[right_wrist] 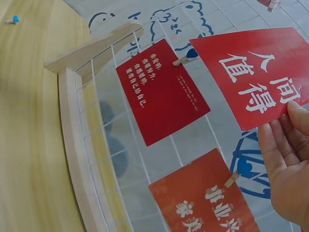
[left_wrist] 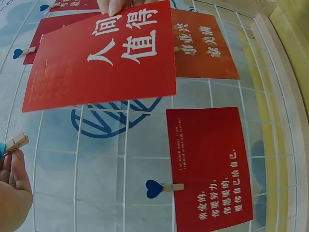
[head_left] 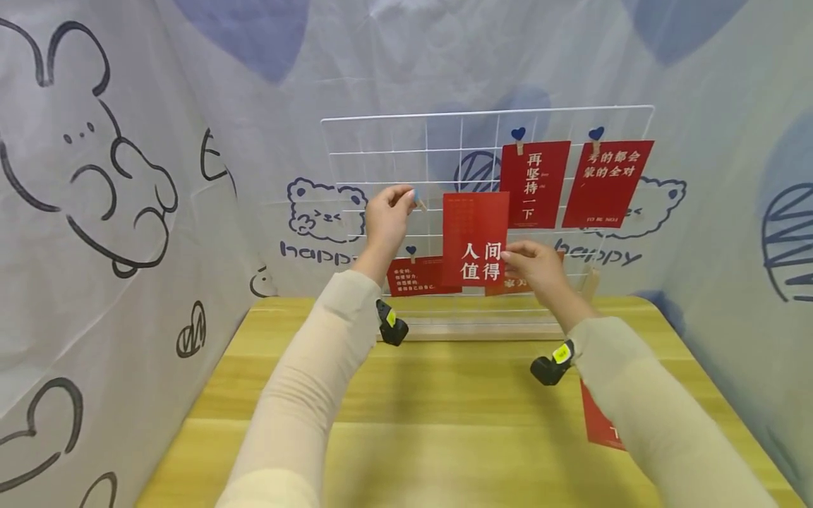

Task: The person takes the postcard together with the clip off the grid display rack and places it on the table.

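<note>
My left hand [head_left: 389, 219] pinches a small wooden clothespin [left_wrist: 18, 141] with a blue top, up in front of the white wire grid [head_left: 381, 152]. To its right, my right hand [head_left: 536, 268] holds a red card [head_left: 475, 226] with white characters by the lower part of its right edge. Thumb and fingers grip that edge in the right wrist view, where the palm of the right hand [right_wrist: 289, 193] shows. The card stands roughly upright before the grid, apart from the clothespin, and partly covers an orange-red card [left_wrist: 205, 46] clipped behind it.
Two red cards [head_left: 536, 187] [head_left: 606, 187] hang from heart clothespins at the grid's upper right. Another red card [left_wrist: 207, 164] is clipped low on the left. The grid stands in a wooden base [head_left: 470, 331]. A red card [head_left: 600, 420] lies on the table, partly under my right sleeve.
</note>
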